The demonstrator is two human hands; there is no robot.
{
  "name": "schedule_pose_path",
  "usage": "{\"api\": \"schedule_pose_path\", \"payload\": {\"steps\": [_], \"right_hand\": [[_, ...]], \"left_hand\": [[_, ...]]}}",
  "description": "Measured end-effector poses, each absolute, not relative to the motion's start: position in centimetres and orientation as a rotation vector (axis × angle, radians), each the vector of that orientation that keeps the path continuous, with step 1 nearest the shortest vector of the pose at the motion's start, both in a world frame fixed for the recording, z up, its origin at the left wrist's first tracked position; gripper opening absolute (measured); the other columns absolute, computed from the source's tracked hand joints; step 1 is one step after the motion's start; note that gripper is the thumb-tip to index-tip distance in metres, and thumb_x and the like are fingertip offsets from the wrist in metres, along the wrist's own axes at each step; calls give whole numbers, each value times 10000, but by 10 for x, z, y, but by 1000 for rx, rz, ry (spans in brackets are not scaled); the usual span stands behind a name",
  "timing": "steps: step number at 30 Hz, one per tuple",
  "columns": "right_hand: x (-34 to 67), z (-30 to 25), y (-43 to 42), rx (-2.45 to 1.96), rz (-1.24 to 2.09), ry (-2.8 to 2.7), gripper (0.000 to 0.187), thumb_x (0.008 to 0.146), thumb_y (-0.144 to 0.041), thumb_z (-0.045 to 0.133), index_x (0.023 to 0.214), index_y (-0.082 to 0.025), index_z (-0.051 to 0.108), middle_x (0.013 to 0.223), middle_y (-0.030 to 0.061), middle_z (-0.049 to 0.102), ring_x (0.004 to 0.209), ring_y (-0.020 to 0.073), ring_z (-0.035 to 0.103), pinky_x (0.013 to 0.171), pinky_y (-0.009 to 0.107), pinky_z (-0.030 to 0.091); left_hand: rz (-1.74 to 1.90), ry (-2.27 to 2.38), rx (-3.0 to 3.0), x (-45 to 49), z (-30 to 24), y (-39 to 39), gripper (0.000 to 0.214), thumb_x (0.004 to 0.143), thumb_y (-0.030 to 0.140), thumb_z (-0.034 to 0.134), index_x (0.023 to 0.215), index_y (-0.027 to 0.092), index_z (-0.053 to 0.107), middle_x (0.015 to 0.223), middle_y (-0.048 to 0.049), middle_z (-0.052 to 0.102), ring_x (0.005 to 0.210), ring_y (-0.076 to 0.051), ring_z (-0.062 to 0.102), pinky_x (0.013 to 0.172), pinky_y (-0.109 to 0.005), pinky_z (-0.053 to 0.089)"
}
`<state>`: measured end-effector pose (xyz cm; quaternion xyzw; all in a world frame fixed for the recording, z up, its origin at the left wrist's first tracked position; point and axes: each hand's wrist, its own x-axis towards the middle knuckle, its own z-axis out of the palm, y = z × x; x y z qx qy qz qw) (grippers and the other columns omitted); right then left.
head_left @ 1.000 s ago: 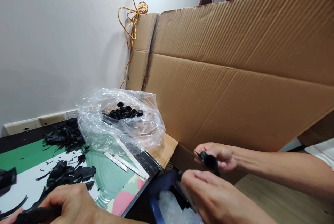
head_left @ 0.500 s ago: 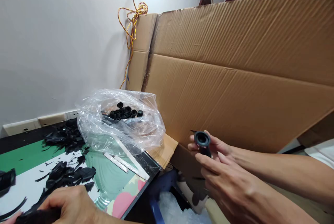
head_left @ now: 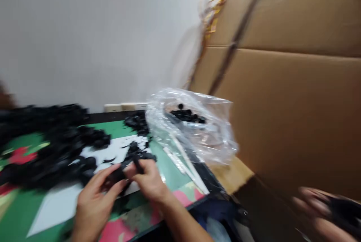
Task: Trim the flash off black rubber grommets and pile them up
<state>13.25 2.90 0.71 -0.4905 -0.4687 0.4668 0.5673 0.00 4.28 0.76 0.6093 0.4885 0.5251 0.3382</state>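
Note:
My left hand (head_left: 91, 200) is curled with thumb and fingers around a black rubber-like part (head_left: 117, 174), blurred by motion. My right hand (head_left: 152, 182) meets it from the right, its fingers closed on a slim black piece (head_left: 138, 165) whose kind is too smeared to tell. Both hands are over the near part of the table, above a white sheet (head_left: 56, 206). Just beyond them lies a small heap of black scraps (head_left: 134, 150).
Many black parts (head_left: 56, 136) are piled at left. A clear plastic bag (head_left: 222, 140) with small black pieces (head_left: 184, 115) sits at the table's right corner, beside white strips (head_left: 187, 167). A tall cardboard sheet (head_left: 296, 114) stands right. A co-worker's hand (head_left: 318, 208) holds something black.
The view has swung left, so the table and bag appear further right. Both my hands are now in view, together at the black part. The co-worker's hands have shifted toward the lower right edge.

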Motion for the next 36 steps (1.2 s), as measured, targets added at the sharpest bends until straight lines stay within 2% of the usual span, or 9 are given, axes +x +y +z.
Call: {"api": "schedule_pose_path", "payload": {"steps": [2,5,7,15,20,25,29,36], "right_hand": [[134,4,24,-1132,1131,-1060,224,686,-377,658,640,-159,679,569,-15,555,565,120,490,554,228,412],[136,-3,17,-1177,1154,-1032,313,710,-468,660,696,-157,692,574,-2,537,533,120,445,484,229,363],[136,-6,11,-1190,1187,-1041,341,702,-499,671,711,-159,690,586,1,532,526,118,426,469,229,341],[133,-3,1,-1236,1168,-1138,343,695,-514,680,684,-171,695,621,16,582,585,158,487,570,282,404],[133,-5,1,-1238,1176,-1139,368,723,-529,641,680,-165,673,551,-13,490,524,129,402,515,266,353],[133,-4,2,-1214,1196,-1183,268,716,-427,634,648,-168,622,598,-9,516,571,136,425,557,263,363],[131,-2,3,-1234,1164,-1177,290,739,-446,576,628,-179,555,592,-19,459,566,131,392,546,257,353],[128,-2,1,-1312,1054,-1133,277,765,-436,499,624,-202,454,587,-37,371,546,121,326,507,247,318]], "left_hand": [[1296,1242,1521,-6,3,36,334,603,372,746,893,205,746,769,-31,715,574,-164,625,534,-250,547],[1260,1250,1462,-11,-3,28,375,611,308,765,964,186,727,643,1,647,541,-142,580,507,-226,517],[1240,1271,1449,-14,-5,21,399,621,294,775,997,179,709,656,0,641,567,-138,575,540,-225,515],[1242,1314,1587,-17,-2,11,304,653,293,777,923,179,696,646,12,605,553,-111,507,516,-198,446],[1215,1326,1636,-16,-3,12,262,673,274,762,910,179,700,649,17,599,549,-105,481,524,-200,426],[1181,1326,1774,-14,0,11,266,715,196,707,981,208,695,756,1,657,567,-108,523,545,-207,448],[1174,1288,1794,-12,0,13,261,724,202,687,984,204,705,844,-27,701,601,-123,579,581,-227,490],[1167,1232,1330,-5,-5,17,284,641,252,736,904,151,701,741,-35,732,649,-160,663,610,-239,557]]}}
